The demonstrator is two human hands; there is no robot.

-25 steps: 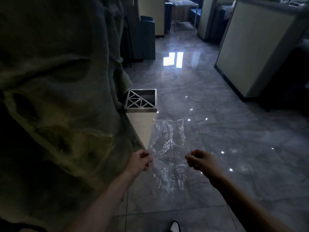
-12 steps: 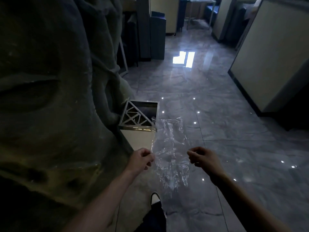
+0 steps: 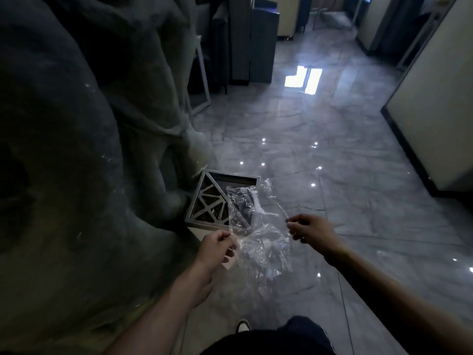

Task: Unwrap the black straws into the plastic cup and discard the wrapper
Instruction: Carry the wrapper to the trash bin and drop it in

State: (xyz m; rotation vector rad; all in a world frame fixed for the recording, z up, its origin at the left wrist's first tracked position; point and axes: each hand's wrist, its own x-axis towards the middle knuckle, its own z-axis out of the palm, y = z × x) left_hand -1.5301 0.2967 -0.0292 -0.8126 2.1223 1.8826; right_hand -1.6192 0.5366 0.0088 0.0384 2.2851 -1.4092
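Both arms stretched forward, left hand (image 3: 217, 245) pinching the crinkly clear plastic wrapper (image 3: 258, 234), right hand (image 3: 308, 230) pinching its other edge, wrapper spread above the square metal bin (image 3: 221, 198) on the shiny grey floor (image 3: 332, 175)

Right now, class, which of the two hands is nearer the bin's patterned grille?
The left hand: it pinches the clear wrapper just below the bin grille's near corner; the right hand holds the opposite edge.
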